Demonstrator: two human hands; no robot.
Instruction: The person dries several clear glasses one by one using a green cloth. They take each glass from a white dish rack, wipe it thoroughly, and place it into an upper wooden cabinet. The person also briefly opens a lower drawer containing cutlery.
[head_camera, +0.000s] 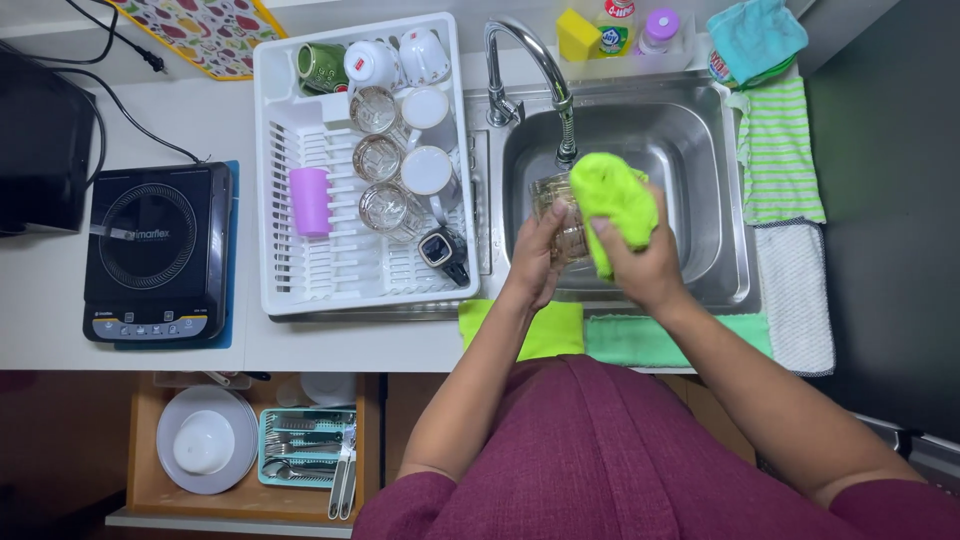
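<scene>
The left hand holds a clear patterned glass tumbler over the stainless steel sink basin, below the spout of the curved chrome tap. Its fingers are wrapped around the near left side of the tumbler, pressed against the glass. The right hand grips a bright lime-green microfibre cloth; its fingers are closed on the cloth, which presses against the right side and rim of the tumbler.

Left of the sink, a white plastic dish rack rests on the white worktop. It carries upturned clear glasses, white cups, a green mug at the far end and a lilac plastic cup. Further left stands a black single induction hob.

At the far edge of the sink stand a yellow sponge and a dish soap bottle. A green-and-white striped towel lies right of the basin. Green cloths lie along the near edge of the sink. Below the worktop, an open wooden drawer holds white plates and a teal cutlery tray.
</scene>
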